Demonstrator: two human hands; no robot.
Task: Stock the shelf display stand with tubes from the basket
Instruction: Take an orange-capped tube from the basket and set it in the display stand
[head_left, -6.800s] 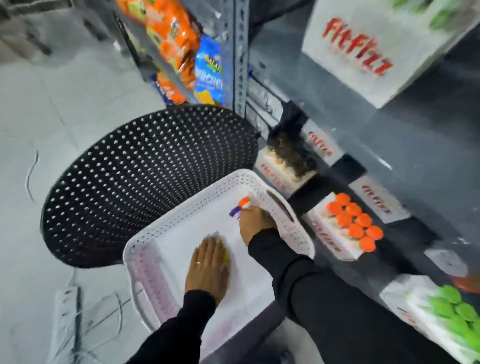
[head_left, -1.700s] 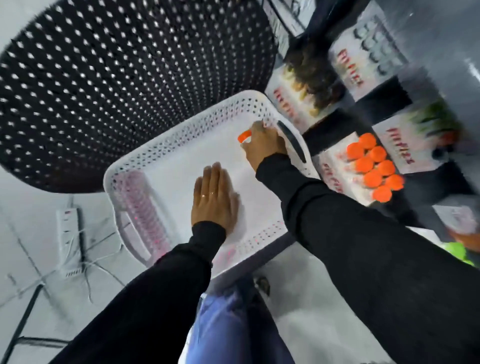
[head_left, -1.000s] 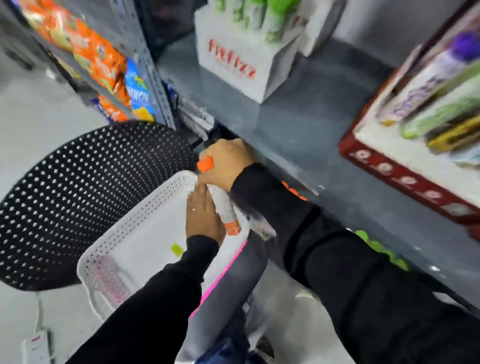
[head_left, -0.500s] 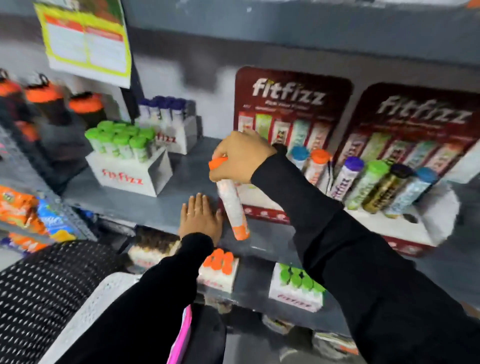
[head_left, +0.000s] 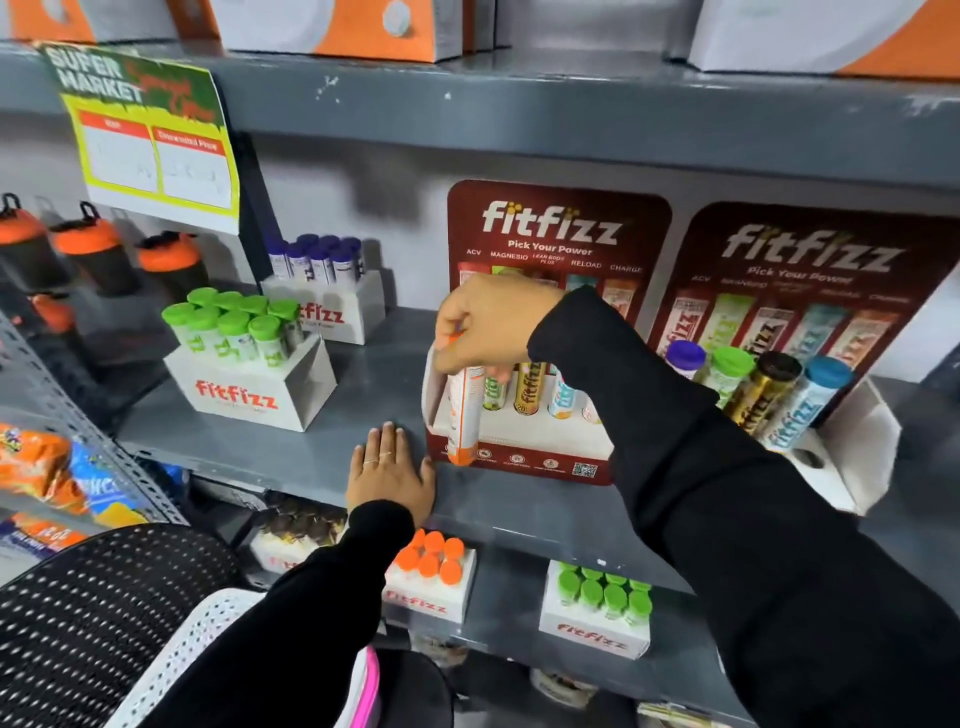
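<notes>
My right hand (head_left: 493, 325) grips the top of a white and orange tube (head_left: 464, 410), holding it upright over the leftmost slot of the red fitfizz display stand (head_left: 519, 452). Several tubes stand in that stand's other slots, partly hidden by my sleeve. My left hand (head_left: 388, 475) lies flat, fingers spread, on the grey shelf (head_left: 291, 457) just left of the stand. The white perforated basket (head_left: 182, 654) shows at the bottom left, mostly covered by my left arm.
A second fitfizz stand (head_left: 810, 291) with several tubes is to the right. White boxes of green-capped tubes (head_left: 244, 374) and purple-capped tubes (head_left: 327, 291) sit left. Lower shelf holds orange-capped (head_left: 431, 582) and green-capped boxes (head_left: 597, 608). A black perforated stool (head_left: 78, 623) is at the lower left.
My right hand has lifted the orange tube out of the basket and up to the display stand. My left hand left the basket and now rests on the shelf.
</notes>
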